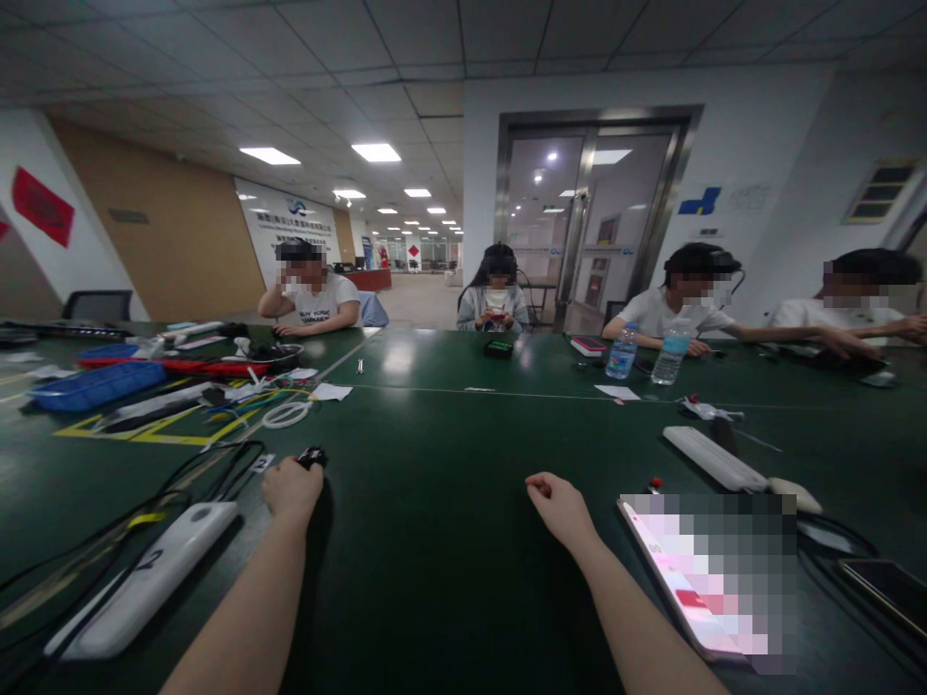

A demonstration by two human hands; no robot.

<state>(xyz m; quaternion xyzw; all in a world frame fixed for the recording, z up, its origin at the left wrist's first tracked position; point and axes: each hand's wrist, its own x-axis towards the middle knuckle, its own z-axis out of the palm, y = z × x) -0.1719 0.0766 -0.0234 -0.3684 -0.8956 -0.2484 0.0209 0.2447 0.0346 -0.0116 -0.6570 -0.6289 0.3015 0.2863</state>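
Note:
My left hand point(292, 487) rests near the middle of the green table point(435, 541), fingers curled around a small black object point(313, 458) that shows just past them. My right hand point(557, 504) lies loosely curled on the tabletop and holds nothing visible. Closest to it is a phone with a pixelated screen point(702, 579). To the left of my left hand lies a white power bank point(145, 579) marked with a 2, with black cables beside it.
A white power strip point(714, 458) and a dark phone point(887, 594) lie to the right. A blue tray point(98, 384), a red tool point(210, 367) and loose wires sit at the left. Several seated people and two water bottles point(648, 352) occupy the far side.

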